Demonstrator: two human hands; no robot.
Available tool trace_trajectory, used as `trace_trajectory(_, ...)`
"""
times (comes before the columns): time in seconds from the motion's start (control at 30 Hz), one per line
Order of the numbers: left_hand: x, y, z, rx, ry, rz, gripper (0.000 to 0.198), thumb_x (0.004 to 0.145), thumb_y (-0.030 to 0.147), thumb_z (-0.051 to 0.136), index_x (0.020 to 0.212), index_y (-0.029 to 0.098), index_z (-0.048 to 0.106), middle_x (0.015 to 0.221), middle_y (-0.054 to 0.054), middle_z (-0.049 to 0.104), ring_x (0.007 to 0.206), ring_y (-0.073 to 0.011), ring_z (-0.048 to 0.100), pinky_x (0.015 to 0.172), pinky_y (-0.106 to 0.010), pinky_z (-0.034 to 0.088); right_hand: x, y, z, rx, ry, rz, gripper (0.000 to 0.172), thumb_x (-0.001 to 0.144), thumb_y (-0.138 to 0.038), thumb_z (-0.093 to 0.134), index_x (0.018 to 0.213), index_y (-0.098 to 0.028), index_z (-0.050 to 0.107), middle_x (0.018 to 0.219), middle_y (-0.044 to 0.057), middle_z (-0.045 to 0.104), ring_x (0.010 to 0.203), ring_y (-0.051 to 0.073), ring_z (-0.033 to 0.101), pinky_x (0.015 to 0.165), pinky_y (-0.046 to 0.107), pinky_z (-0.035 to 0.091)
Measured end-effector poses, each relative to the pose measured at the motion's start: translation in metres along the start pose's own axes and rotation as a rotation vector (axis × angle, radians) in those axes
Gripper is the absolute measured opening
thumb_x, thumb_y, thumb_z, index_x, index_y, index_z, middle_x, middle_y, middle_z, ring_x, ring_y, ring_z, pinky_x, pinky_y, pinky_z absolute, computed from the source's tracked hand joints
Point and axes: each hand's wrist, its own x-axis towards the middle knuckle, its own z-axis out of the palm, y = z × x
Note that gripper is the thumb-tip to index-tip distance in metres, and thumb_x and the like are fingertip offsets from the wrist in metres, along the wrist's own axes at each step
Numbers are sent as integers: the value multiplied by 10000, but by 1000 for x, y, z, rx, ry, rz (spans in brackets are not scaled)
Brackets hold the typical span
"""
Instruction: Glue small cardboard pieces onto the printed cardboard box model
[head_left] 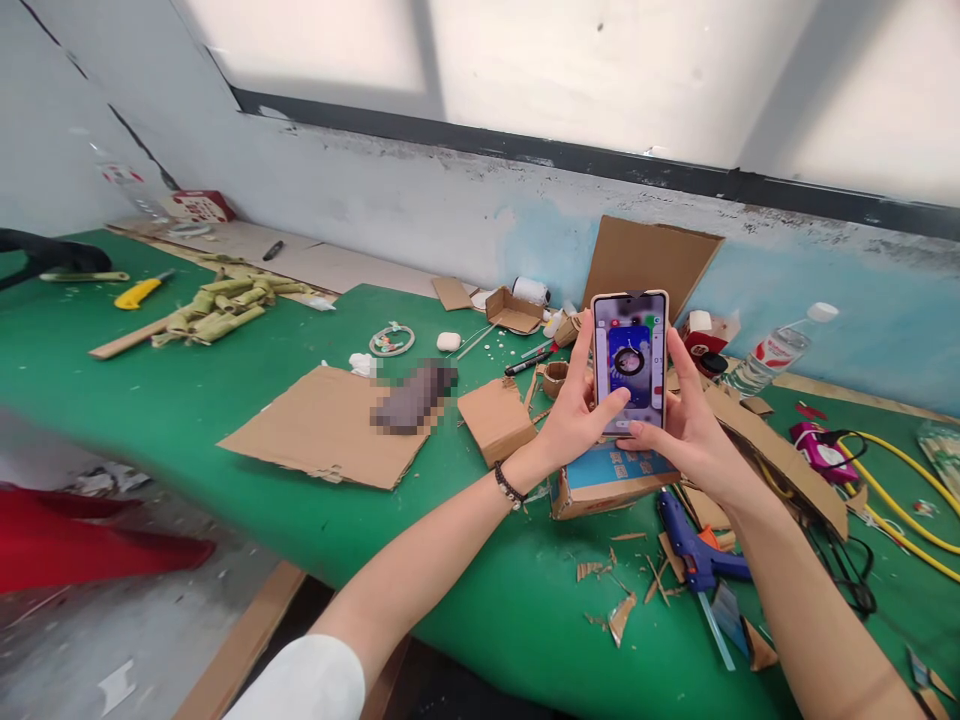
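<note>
Both my hands hold a smartphone (pixel 630 360) upright above the green table (pixel 187 400). My left hand (pixel 577 410) grips its left edge, thumb on the lit screen, which shows a dark ring on a blue ground. My right hand (pixel 694 425) wraps the right edge and the bottom. A beaded bracelet (pixel 508 487) is on my left wrist. Under the phone lies a small cardboard box with a blue printed top (pixel 607 480).
A blue glue gun (pixel 694 550) and cardboard scraps lie near my right forearm. A flat cardboard sheet (pixel 322 425) and a folded piece (pixel 496 420) sit to the left. A water bottle (pixel 772 355), yellow cable (pixel 900 500), yellow utility knife (pixel 139 292) and green stalks (pixel 221 305) are also on the table.
</note>
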Motion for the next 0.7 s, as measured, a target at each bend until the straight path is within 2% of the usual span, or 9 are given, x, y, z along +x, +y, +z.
trace_trajectory(0.13,0,-2,-1,0,-3,-6,1146,1119,668,651,1852,435,-199,1908,-96,413,1612,-394,622,1333,-648,528,-1,-3,1,19,5,24,1206,1059,-399,883,1856,-613,3,1764,53,600,1301,292,818,955,463,796)
trace_trajectory(0.2,1,-2,-1,20,23,10,1050,1142,661,603,1871,450,-123,1960,-43,297,1741,-386,462,1402,-628,454,-2,-4,0,28,4,30,1192,1061,-399,879,1857,-613,19,1775,43,591,1315,301,818,969,479,795)
trace_trajectory(0.27,1,-1,-2,68,65,46,954,1161,644,569,1892,436,-8,1995,16,151,1842,-349,235,1486,-567,316,-3,-6,-2,39,-3,34,1174,1061,-393,876,1860,-608,42,1801,35,565,1338,312,812,987,500,791)
trace_trajectory(0.33,0,1,-2,113,95,68,886,1177,622,541,1900,408,75,2002,49,73,1870,-304,74,1525,-494,190,-3,-6,-5,60,-18,41,1170,1057,-377,878,1858,-611,58,1810,25,556,1355,317,808,1010,521,783)
trace_trajectory(0.4,0,3,-1,120,97,68,854,1191,607,512,1901,395,88,2001,53,72,1872,-283,49,1528,-464,163,-4,-5,-9,85,-37,51,1171,1052,-366,882,1853,-624,68,1802,13,568,1376,322,801,1040,546,770)
trace_trajectory(0.53,0,5,0,89,89,59,837,1199,602,493,1899,409,76,2002,59,72,1870,-299,76,1525,-482,193,-4,-3,-14,103,-46,71,1136,1057,-401,871,1848,-635,90,1785,-7,589,1402,336,790,1085,583,746)
trace_trajectory(0.7,0,-1,-2,104,84,90,795,1214,568,464,1895,430,78,2001,78,76,1872,-269,46,1531,-463,146,-4,2,-16,114,-52,85,1084,1107,-418,804,1844,-639,41,1724,-13,656,1356,322,819,1102,590,734)
